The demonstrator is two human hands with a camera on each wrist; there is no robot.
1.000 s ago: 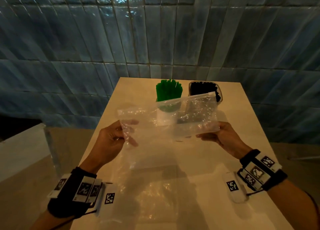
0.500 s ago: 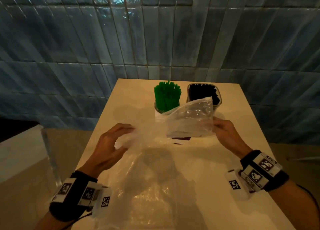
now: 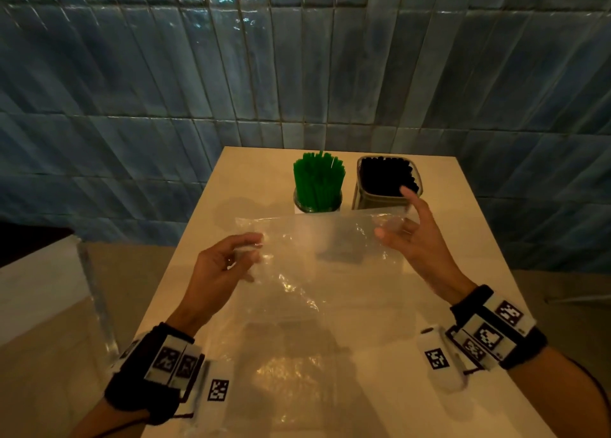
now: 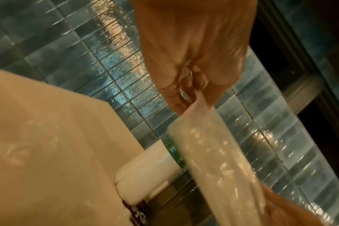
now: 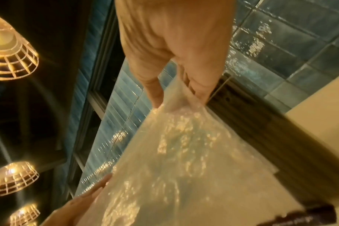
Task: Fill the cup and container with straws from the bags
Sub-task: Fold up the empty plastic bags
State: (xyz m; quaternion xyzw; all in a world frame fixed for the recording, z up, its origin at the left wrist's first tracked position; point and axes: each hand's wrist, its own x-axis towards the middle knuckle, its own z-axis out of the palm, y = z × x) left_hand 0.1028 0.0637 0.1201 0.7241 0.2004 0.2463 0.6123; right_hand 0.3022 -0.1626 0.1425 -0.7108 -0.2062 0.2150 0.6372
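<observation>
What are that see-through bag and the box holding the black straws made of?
The bag looks like thin, glossy clear plastic film: it crinkles and glints between both hands. The box looks like rigid clear plastic, possibly glass: straight transparent walls show the black straws inside.

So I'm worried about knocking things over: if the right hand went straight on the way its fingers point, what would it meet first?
Probably the container of black straws: the right hand, pinching the bag, has a finger overlapping its near rim. Depth is unclear.
</observation>
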